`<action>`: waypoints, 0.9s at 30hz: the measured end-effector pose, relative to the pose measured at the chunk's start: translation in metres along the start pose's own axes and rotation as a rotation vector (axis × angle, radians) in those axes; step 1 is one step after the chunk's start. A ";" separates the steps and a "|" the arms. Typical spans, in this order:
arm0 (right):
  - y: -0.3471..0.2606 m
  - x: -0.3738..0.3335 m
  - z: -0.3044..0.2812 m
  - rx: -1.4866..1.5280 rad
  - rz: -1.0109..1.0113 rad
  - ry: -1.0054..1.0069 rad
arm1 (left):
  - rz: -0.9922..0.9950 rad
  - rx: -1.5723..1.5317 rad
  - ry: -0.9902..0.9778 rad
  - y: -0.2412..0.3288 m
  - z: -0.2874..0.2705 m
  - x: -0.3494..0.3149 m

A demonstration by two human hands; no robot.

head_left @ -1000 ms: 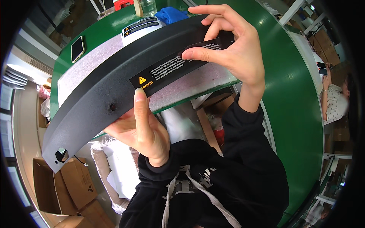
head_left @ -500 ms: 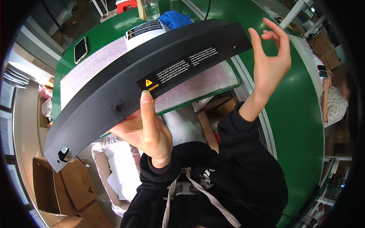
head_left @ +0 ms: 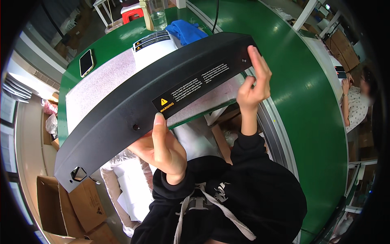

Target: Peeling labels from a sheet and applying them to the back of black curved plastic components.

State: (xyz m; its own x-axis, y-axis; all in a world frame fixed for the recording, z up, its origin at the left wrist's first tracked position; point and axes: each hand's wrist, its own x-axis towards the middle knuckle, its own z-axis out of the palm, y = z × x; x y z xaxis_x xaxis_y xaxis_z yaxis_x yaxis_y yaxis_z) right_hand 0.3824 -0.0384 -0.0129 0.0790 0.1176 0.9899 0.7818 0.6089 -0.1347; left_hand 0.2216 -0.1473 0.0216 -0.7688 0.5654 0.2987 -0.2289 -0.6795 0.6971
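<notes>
A long, curved black panel [head_left: 118,106] is held up at a slant across the view, its right end higher. My left hand [head_left: 164,152] grips its lower edge, thumb on the front face and fingers behind. Just above that thumb is a black warning label [head_left: 195,86] with a yellow triangle. My right hand [head_left: 256,83] is at the panel's right end, fingers stretched upward and fingertips against the end near a small hole; its thumb is bent. The panel's lower left end has a hexagonal cutout [head_left: 78,174], with a short cable [head_left: 96,181] hanging behind it.
Behind the panel, a pale foam pad [head_left: 97,87] lies on the green table [head_left: 308,101] with a label sheet [head_left: 152,51], blue cloth [head_left: 186,32] and phone [head_left: 86,63]. A glass jar [head_left: 159,19] stands farther back. Cardboard boxes [head_left: 83,203] sit lower left; another person [head_left: 357,101] sits right.
My right hand has come down and left from beside the panel to touch its right end. The panel has shifted slightly right and down in my left hand.
</notes>
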 end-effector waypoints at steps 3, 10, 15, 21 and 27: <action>-0.009 0.009 -0.011 0.111 0.083 0.040 | 0.016 -0.037 -0.004 0.001 0.002 -0.002; -0.069 0.009 -0.006 0.376 -0.303 -0.379 | 0.010 -0.066 -0.052 0.001 0.005 -0.001; 0.011 0.014 -0.031 0.337 0.274 -0.140 | 0.014 -0.078 -0.038 0.011 0.011 0.010; 0.085 -0.007 -0.108 0.839 0.858 -0.086 | -0.043 -0.143 -0.387 0.050 0.026 -0.003; 0.101 -0.025 -0.161 1.132 1.134 0.199 | -0.406 -0.464 -0.881 0.055 0.079 0.000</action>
State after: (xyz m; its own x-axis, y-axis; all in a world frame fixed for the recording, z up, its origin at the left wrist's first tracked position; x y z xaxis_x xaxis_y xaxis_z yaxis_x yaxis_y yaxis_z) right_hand 0.5585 -0.1059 -0.0441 0.4143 0.8438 0.3411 -0.5587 0.5317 -0.6365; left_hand 0.2557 -0.1479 0.1118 0.0746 0.8009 0.5941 -0.7170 -0.3710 0.5902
